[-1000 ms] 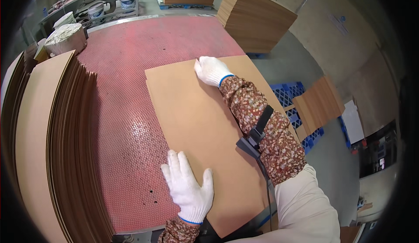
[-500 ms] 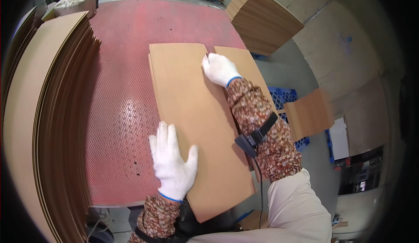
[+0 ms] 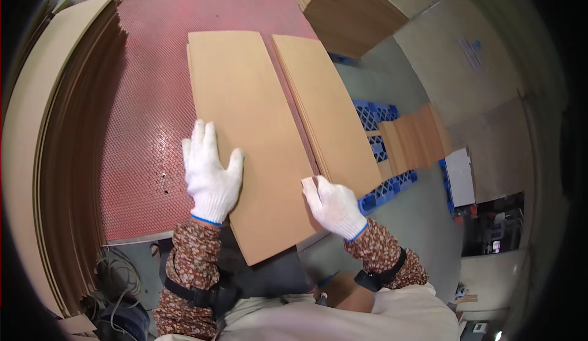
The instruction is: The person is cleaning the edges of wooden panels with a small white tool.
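We note cardboard sheet (image 3: 248, 133) flat on red table (image 3: 147, 96) | left hand (image 3: 211, 176) at 9 o'clock, fingers spread, pressing it | right hand (image 3: 334, 206) at 4 o'clock, curled on its edge | second stack (image 3: 327, 111) at 3 o'clock.

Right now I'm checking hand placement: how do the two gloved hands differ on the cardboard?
The left hand lies flat with fingers spread on the top cardboard sheet, over its left edge; the right hand is curled at the sheet's right edge. The left hand sits partly above the red perforated table; the right hand sits beside the neighbouring cardboard stack. Both wear white gloves with blue cuffs.
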A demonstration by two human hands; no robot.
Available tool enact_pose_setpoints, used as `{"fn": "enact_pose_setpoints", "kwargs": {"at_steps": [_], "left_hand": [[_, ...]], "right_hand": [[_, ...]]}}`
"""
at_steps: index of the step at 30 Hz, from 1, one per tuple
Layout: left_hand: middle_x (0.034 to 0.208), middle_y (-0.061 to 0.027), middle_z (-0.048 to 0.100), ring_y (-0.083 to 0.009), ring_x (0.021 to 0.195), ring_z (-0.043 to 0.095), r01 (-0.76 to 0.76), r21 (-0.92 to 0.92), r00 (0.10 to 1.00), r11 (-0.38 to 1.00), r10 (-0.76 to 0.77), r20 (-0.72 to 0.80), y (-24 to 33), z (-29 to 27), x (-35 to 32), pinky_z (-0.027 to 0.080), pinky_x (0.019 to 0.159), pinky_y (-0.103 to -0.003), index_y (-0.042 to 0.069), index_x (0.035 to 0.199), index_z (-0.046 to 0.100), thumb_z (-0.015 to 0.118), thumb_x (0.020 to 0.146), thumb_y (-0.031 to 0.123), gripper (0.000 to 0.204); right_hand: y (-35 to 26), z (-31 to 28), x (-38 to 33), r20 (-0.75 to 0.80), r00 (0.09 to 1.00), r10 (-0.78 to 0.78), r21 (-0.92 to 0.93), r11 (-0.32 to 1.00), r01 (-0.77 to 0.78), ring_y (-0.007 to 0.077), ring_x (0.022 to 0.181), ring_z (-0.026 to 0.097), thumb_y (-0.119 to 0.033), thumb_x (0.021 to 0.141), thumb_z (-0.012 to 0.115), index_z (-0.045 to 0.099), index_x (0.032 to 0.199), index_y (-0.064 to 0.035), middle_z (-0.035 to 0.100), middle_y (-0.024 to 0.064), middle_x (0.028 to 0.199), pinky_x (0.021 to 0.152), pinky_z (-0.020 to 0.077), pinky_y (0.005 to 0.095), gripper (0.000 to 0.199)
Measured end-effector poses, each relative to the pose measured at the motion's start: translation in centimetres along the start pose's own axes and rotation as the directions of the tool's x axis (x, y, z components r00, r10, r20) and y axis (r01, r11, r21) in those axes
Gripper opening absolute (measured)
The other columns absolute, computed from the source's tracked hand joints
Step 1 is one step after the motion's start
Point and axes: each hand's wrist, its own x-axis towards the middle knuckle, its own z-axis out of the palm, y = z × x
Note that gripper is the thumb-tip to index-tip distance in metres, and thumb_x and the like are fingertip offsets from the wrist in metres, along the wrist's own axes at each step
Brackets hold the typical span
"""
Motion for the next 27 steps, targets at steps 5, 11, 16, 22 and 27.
{"fn": "enact_pose_setpoints", "kwargs": {"at_steps": [5, 11, 16, 22, 27], "left_hand": [[0.164, -0.0284, 0.047, -0.0501, 0.149, 0.045, 0.020, 0.011, 1.000, 1.000, -0.020, 0.013, -0.8, -0.4, 0.0, 0.034, 0.129, -0.054, -0.004, 0.154, 0.052, 0.079, 0.093, 0.024, 0.072], [0.163, -0.0278, 0.049, -0.0491, 0.148, 0.046, 0.004, 0.012, 1.000, 1.000, -0.004, 0.010, -0.5, 0.5, 0.1, 0.036, 0.127, -0.053, -0.004, 0.153, 0.053, 0.079, 0.093, 0.024, 0.070], [0.163, -0.0287, 0.049, -0.0463, 0.152, 0.045, -0.017, 0.033, 1.000, 0.999, 0.017, -0.002, -0.8, 0.2, 0.0, 0.030, 0.131, -0.053, -0.005, 0.152, 0.053, 0.079, 0.094, 0.025, 0.071], [0.164, -0.0291, 0.048, -0.0445, 0.152, 0.045, 0.025, 0.022, 0.999, 0.999, -0.025, 0.028, -0.3, 0.1, 0.1, 0.029, 0.131, -0.053, -0.006, 0.153, 0.053, 0.079, 0.094, 0.025, 0.072], [0.164, -0.0305, 0.047, -0.0452, 0.153, 0.044, 0.015, 0.019, 1.000, 1.000, -0.015, 0.016, -0.2, 0.0, 0.1, 0.027, 0.132, -0.055, -0.007, 0.153, 0.051, 0.079, 0.094, 0.023, 0.072]], "right_hand": [[-2.1, -0.7, -7.6, 0.089, 0.992, 0.094, 0.037, 0.994, -0.098, 0.0347, 0.060, 0.072, -0.026, 0.110, 0.059, 0.070, 0.115, -0.0021, 0.072, 0.0160, 0.074, 0.052, 0.0562, 0.0478, 0.027], [-2.6, 0.1, -13.1, 0.075, 0.997, -0.007, -0.006, 1.000, 0.007, 0.0335, 0.056, 0.071, -0.023, 0.108, 0.063, 0.070, 0.112, -0.0026, 0.072, 0.0121, 0.072, 0.050, 0.0554, 0.0461, 0.022], [-4.7, -0.6, -11.2, 0.027, 0.992, 0.122, 0.144, 0.982, -0.124, 0.0341, 0.054, 0.070, -0.023, 0.107, 0.065, 0.068, 0.102, -0.0031, 0.069, 0.0134, 0.065, 0.050, 0.0557, 0.0448, 0.021], [-4.5, 0.2, -10.5, -0.064, 0.998, 0.025, 0.117, 0.993, -0.017, 0.0307, 0.049, 0.067, -0.024, 0.107, 0.066, 0.066, 0.097, -0.0042, 0.063, 0.0104, 0.059, 0.046, 0.0522, 0.0438, 0.022], [-4.3, -0.2, -6.7, -0.019, 0.999, 0.042, 0.075, 0.996, -0.040, 0.0314, 0.048, 0.066, -0.025, 0.107, 0.065, 0.065, 0.097, -0.0051, 0.062, 0.0110, 0.058, 0.044, 0.0507, 0.0445, 0.023]]}}
